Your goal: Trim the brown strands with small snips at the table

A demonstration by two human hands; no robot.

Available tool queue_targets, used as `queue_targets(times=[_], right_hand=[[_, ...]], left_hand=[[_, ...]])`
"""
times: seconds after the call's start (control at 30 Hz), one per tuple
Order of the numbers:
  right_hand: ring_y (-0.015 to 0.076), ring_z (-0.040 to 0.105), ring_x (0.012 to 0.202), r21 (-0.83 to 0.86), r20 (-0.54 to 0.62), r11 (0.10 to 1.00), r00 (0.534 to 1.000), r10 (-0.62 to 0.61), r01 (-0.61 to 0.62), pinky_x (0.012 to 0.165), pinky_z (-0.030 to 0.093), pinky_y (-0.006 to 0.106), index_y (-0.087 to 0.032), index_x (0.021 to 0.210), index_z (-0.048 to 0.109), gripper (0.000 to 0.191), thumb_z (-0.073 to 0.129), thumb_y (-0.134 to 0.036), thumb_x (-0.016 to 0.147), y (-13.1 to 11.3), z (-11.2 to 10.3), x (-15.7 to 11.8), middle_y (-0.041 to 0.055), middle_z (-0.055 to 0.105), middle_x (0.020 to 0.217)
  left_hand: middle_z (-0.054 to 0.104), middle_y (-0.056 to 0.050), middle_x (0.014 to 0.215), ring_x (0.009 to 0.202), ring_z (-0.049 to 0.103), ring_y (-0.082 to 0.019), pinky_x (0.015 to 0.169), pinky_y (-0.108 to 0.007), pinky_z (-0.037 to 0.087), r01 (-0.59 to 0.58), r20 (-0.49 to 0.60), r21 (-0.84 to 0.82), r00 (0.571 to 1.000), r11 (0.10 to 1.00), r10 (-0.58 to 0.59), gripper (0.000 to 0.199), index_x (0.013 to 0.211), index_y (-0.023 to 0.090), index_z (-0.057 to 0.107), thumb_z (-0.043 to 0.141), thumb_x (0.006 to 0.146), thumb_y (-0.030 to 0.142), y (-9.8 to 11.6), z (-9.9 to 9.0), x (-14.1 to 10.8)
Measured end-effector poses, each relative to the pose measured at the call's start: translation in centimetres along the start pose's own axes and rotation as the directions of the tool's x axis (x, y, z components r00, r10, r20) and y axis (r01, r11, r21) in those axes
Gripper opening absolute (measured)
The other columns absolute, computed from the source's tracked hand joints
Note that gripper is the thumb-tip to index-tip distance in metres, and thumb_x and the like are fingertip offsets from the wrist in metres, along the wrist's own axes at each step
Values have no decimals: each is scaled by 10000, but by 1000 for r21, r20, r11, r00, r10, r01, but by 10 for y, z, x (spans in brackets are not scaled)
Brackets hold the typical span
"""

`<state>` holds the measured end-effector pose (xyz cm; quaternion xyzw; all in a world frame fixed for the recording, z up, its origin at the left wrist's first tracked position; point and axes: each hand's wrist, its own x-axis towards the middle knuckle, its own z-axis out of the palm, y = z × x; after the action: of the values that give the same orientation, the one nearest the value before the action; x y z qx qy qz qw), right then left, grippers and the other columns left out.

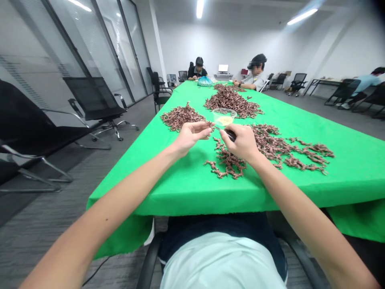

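My left hand (192,136) pinches a small brown figure (211,125) between thumb and fingertips, above the green-covered table (186,176). Wrapped round a dark-handled tool (231,135), my right hand (242,141) holds its thin metal tip against or very near the figure. Just behind both hands stands a clear plastic tub (224,114) with pale yellowish material inside. Brown figures lie in a heap (182,116) behind my left hand, and more (230,160) spread below and right of my right hand.
A large brown heap (231,101) lies farther back, near a blue bag (205,81). Two people (197,71) (255,76) sit at the table's far end, and another person (365,82) sits at far right. Black chairs (94,98) stand to the left.
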<state>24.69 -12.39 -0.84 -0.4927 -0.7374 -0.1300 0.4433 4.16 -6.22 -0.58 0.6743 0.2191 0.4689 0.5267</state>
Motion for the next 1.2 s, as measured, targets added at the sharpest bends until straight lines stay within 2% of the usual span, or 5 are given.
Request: queue_targets(times=[0.13, 0.33, 0.67, 0.97, 1.2], right_hand=[[192, 560, 666, -122, -21, 992, 999, -46, 43, 633, 360, 320, -199, 824, 639, 355, 495, -490, 968, 3, 2, 4, 77, 669, 738], [184, 568, 650, -20, -127, 999, 991, 39, -42, 664, 392, 321, -200, 833, 615, 338, 485, -476, 981, 0, 10, -8, 53, 658, 730], [167, 522, 599, 46, -62, 998, 997, 50, -48, 606, 345, 306, -216, 845, 575, 357, 398, -461, 1034, -17, 18, -17, 25, 615, 680], [172, 530, 573, -26, -28, 998, 998, 59, -60, 597, 326, 317, -207, 860, 573, 351, 373, -432, 1041, -20, 21, -18, 35, 626, 685], [181, 538, 597, -61, -9, 996, 997, 71, -71, 606, 328, 319, -202, 867, 586, 370, 359, -436, 1043, -19, 21, -19, 47, 642, 703]], left_hand=[[781, -83, 1010, 713, 712, -141, 726, -322, 615, 10, -38, -40, 999, 999, -12, 461, 986, 173, 791, 935, 635, 434, -2, 1, 0], [771, -87, 1001, 693, 723, -146, 694, -307, 626, 9, -107, -50, 994, 999, -14, 521, 972, 131, 754, 972, 571, 384, -1, 4, -2], [772, -82, 951, 695, 734, -167, 715, -335, 641, -56, -91, -69, 995, 996, 49, 516, 906, 119, 730, 992, 522, 343, 1, 14, -6], [773, -104, 998, 769, 755, -207, 774, -388, 647, -17, -95, -73, 995, 997, 10, 590, 842, 113, 670, 997, 464, 426, 5, 19, -10], [771, -89, 895, 744, 756, -209, 756, -382, 646, -21, -82, -78, 997, 997, 15, 553, 844, 108, 680, 993, 498, 404, 2, 18, -10]])
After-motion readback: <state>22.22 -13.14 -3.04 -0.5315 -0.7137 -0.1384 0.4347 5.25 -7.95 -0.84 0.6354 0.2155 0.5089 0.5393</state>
